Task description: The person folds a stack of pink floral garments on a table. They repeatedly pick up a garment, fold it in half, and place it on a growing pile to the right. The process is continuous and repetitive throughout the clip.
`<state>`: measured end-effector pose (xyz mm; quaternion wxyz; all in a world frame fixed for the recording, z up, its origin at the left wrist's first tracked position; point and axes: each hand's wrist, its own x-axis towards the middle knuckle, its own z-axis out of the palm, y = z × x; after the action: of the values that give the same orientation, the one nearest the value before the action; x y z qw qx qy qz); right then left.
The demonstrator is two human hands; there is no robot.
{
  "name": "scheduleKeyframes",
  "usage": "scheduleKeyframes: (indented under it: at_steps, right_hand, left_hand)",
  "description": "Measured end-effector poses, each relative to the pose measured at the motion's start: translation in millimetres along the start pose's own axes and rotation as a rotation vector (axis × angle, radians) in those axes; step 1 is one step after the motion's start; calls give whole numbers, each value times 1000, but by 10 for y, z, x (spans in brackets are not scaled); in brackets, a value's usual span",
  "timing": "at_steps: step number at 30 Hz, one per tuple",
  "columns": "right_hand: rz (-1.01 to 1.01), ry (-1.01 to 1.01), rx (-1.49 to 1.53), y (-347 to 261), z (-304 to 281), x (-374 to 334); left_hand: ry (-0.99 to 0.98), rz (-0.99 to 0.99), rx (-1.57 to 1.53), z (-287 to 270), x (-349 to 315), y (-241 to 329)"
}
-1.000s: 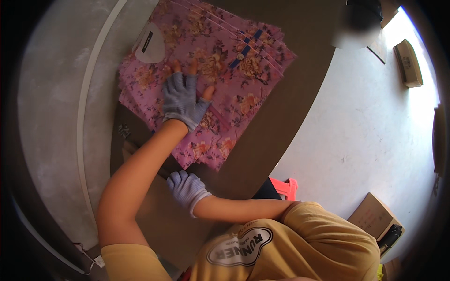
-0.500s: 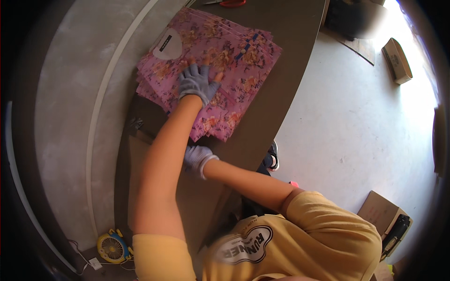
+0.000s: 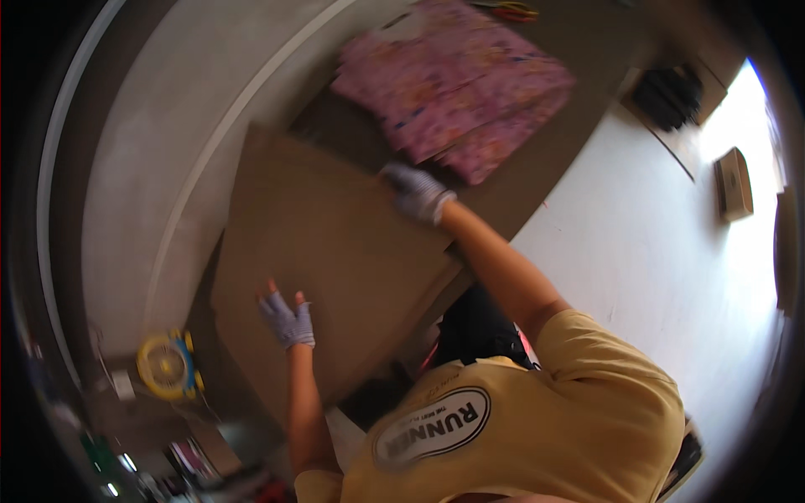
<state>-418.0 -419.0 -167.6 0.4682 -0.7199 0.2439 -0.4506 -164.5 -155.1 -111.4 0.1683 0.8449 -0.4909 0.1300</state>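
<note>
A broad brown sheet that looks like cardboard (image 3: 335, 226) lies on the dark table in front of me. Over its near left part is my left hand (image 3: 289, 320) in a grey fingerless glove, fingers spread and holding nothing. My right hand (image 3: 417, 193), gloved the same way, is closed at the sheet's far right edge; motion blurs its fingers. Just beyond that hand lies a stack of flat pink floral pieces (image 3: 470, 88), with no hand on it. Whether these are bags or plain sheets I cannot tell.
Scissors (image 3: 513, 11) with orange-yellow handles lie beyond the pink stack. A yellow and blue fan (image 3: 168, 366) stands at the lower left near a white plug box (image 3: 123, 386). Past the table's right edge, an open carton (image 3: 734, 184) sits on the pale floor.
My left hand has come off the pink stack and back over the brown sheet. My right hand stays near the sheet's edge. The whole view has shifted, showing more of the sheet.
</note>
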Motion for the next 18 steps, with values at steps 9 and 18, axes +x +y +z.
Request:
scheduleKeyframes:
  at_steps: [9, 18]
  right_hand:
    - [8, -51, 301, 404, -469, -42]
    - [296, -297, 564, -179, -803, 131]
  left_hand:
    - [-165, -711, 311, -325, -1036, -1569]
    - [26, -855, -593, -696, -617, -1930]
